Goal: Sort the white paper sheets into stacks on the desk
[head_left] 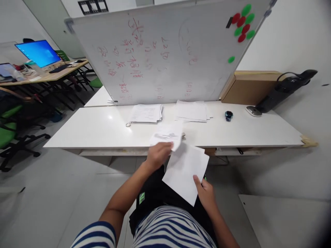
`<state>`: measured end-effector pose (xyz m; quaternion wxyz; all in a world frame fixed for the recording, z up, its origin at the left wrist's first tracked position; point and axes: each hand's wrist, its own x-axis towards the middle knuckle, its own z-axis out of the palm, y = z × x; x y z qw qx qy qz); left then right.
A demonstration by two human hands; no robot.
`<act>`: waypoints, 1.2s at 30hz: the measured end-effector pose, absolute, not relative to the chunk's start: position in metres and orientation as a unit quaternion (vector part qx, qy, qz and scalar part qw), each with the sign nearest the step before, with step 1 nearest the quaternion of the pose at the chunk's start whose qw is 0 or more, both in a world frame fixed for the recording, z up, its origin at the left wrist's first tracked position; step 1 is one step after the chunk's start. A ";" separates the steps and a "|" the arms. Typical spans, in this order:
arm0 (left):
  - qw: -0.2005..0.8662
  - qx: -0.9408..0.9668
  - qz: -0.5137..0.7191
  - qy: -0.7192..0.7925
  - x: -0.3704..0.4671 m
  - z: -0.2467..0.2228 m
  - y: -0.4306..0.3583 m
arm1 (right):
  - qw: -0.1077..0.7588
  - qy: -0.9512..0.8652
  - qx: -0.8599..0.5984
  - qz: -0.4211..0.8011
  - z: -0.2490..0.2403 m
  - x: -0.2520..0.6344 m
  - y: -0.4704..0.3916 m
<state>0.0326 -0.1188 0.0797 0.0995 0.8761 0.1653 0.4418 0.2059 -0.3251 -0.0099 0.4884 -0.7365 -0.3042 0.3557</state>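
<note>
My left hand (158, 155) is closed on the near edge of a printed sheet of paper (165, 133), held over the table's front edge and a little blurred. My right hand (206, 193) grips white sheets of paper (186, 168) by their lower right side, thumb on top, in front of my body. The upper end of these sheets meets the printed sheet. Behind it, a small brownish object (183, 136) peeks out, mostly hidden. Farther back on the white table (85, 125) lie a printed paper stack (147, 113) and a blank-looking paper stack (191, 111).
A whiteboard (165, 69) with red writing and round magnets stands behind the stacks. To the right are a dark watch (228, 115), a computer mouse (253, 111), a black bottle (284, 89) and a cardboard box (250, 88). A ring (128, 124) lies by the printed stack.
</note>
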 end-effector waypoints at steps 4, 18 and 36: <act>0.106 0.916 0.385 0.029 0.041 0.063 -0.177 | 0.538 -0.253 -0.699 0.398 -0.009 0.208 -0.309; 0.184 0.941 0.245 -0.146 0.018 0.048 -0.213 | 0.494 -0.151 -0.511 0.687 0.003 0.277 -0.316; 0.751 0.459 0.251 0.404 0.031 0.035 -0.193 | 0.485 -0.355 -0.565 0.565 0.022 0.252 -0.281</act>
